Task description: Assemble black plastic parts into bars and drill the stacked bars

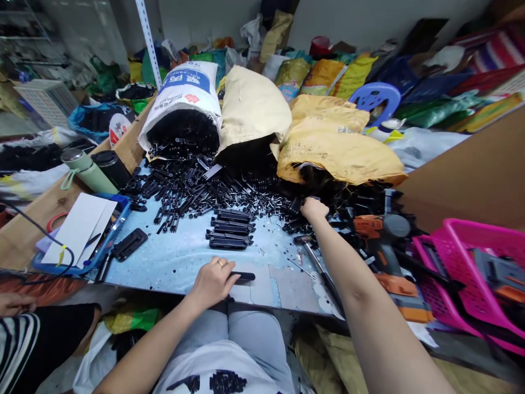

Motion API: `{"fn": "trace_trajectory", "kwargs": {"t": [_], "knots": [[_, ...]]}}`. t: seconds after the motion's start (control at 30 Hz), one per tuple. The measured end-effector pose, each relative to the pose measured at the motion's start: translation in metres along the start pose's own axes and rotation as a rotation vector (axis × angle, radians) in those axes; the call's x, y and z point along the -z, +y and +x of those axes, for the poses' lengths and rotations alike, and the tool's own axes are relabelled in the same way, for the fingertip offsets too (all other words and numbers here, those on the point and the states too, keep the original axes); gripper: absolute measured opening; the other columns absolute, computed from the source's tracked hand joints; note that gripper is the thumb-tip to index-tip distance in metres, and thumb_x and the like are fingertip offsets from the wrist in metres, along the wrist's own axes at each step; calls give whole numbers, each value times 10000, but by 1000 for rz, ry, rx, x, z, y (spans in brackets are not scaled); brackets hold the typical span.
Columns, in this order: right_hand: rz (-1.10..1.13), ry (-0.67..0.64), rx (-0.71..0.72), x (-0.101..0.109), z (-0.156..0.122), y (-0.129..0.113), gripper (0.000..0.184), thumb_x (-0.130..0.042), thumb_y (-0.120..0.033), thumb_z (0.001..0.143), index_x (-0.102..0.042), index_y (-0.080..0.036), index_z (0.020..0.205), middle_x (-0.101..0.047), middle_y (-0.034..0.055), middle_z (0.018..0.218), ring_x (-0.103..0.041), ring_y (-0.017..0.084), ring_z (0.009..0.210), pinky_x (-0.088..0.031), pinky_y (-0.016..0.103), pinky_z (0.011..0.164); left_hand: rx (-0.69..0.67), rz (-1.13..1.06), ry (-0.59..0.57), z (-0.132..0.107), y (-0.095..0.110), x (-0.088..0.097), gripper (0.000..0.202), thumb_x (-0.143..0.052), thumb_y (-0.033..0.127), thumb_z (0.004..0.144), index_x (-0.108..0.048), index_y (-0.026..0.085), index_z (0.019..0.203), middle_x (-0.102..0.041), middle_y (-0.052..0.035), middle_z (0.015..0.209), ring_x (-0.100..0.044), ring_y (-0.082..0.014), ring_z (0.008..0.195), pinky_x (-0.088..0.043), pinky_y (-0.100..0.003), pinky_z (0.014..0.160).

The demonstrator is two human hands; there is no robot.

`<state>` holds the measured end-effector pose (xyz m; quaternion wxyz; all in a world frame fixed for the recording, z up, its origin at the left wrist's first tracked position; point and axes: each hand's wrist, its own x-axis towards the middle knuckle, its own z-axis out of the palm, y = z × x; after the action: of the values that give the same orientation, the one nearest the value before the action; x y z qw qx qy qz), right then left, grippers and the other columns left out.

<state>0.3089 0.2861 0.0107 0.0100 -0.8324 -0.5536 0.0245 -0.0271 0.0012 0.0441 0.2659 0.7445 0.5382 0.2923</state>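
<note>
My left hand rests near the table's front edge, fingers curled onto a flat black plastic piece. My right hand reaches far forward into the heap of small black plastic parts, fingers closed down among them; what it holds is hidden. A short stack of assembled black pieces lies in the middle of the light blue table, between both hands. Three sacks lie on their sides at the back, spilling parts.
An orange drill and a hammer lie right of my right arm. A pink basket stands at far right. A blue tray with paper, a green flask and a black cup sit left. Another person's hand shows at bottom left.
</note>
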Motion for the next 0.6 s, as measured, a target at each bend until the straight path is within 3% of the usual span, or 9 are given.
{"fn": "trace_trajectory", "kwargs": {"t": [0.1,0.2,0.37,0.5,0.6], "knots": [[2,91,29,11,-5,4,284,-442,-242,841,-597,-108,1038,-606,169,939,-596,256,899,-456,369,758,-141,193,-101,-1,3,-18,350,-556,299,838,-558,183,1168,-584,-122,1100,-521,-266,1061,-457,-439,880],[-8,197,92,22,-5,11,327,-359,-225,883,-526,-98,1134,-550,196,1068,-533,258,997,-434,368,792,-115,74,-92,1,2,-9,424,-558,297,839,-497,200,1247,-519,-131,1216,-486,-266,1136,-429,-459,942],[-25,342,270,36,20,13,322,-366,-206,883,-487,-87,1157,-503,199,1130,-433,266,1095,-395,365,836,127,-573,140,19,8,39,468,-576,368,815,-488,202,1243,-531,-107,1148,-588,-206,939,-471,-378,851],[150,217,123,42,50,-6,435,-482,-270,841,-464,-50,1216,-533,220,1106,-509,270,1023,-402,362,827,230,-1269,250,33,27,82,614,-420,581,838,-413,180,1303,-531,-137,1170,-614,-180,766,-488,-338,688],[229,138,41,42,66,-19,429,-576,-228,775,-537,16,1125,-569,263,1018,-557,294,960,-415,372,791,239,-1471,327,31,44,110,695,-263,681,838,-376,218,1343,-453,-150,1316,-605,-174,748,-482,-328,629]]}}
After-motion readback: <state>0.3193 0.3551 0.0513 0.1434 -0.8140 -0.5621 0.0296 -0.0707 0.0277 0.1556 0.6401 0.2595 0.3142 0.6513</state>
